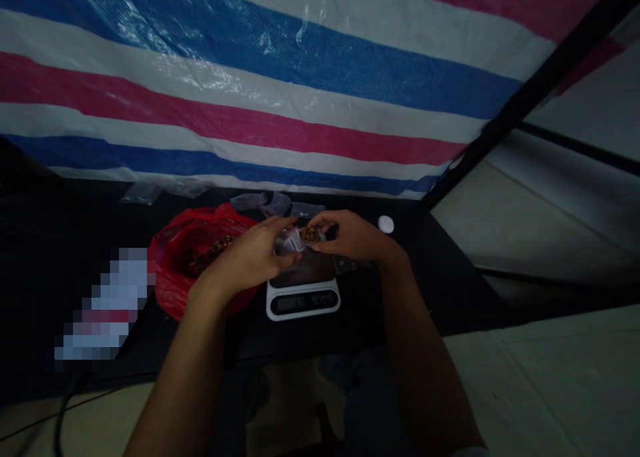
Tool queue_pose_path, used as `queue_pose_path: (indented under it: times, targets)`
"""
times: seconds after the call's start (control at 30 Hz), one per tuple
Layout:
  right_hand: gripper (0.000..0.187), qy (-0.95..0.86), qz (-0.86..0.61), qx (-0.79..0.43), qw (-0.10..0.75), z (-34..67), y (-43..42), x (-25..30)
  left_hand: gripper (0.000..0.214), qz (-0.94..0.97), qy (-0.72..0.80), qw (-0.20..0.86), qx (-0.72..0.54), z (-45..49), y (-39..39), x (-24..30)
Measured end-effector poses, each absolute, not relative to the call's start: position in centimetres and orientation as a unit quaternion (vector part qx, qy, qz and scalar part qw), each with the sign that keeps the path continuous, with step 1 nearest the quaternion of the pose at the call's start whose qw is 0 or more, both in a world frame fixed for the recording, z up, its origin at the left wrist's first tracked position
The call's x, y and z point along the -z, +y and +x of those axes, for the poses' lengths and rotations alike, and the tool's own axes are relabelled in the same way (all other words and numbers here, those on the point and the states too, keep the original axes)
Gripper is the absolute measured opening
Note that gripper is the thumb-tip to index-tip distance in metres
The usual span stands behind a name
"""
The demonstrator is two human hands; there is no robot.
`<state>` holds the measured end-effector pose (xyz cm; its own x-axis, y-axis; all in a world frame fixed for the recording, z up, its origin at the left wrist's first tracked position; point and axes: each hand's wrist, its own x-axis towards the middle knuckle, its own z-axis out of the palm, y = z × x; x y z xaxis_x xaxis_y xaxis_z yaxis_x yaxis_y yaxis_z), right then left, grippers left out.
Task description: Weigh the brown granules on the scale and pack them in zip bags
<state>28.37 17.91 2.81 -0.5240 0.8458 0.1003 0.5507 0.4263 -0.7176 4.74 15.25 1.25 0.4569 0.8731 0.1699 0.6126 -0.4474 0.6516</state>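
Note:
A small clear plastic bag [291,241] with brown, bean-like pieces in its right end lies between my two hands, above a kitchen scale [303,300]. My left hand [260,249] pinches the bag's left end, fingers curved over it. On the other end, my right hand [350,236] has thumb and fingers closed around the filled part. The scale has a white front with a dark display, too dim to read. Left of it, partly behind my left forearm, stands an open red plastic bag [173,244] holding more brown pieces [210,256].
Several clear bags [277,204] lie along the back of the black table [420,297], below a striped tarp [280,134]. At the right back is a small white round object [385,224]. A pixelated pale item [107,310] lies at the left.

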Motion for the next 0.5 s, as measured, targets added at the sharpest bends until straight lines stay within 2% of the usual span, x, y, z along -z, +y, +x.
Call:
queue_pose_path:
  times: [0.3,0.5]
  targets:
    - [0.035,-0.843,-0.416,-0.243,0.241,27.4,16.6,-4.6,0.075,0.806,0.434,0.256,-0.311,4.7,15.3,-0.9]
    - [0.036,-0.834,-0.409,-0.235,0.287,26.8,16.1,-5.3,0.076,0.802,0.419,0.258,-0.340,4.7,15.3,-1.1]
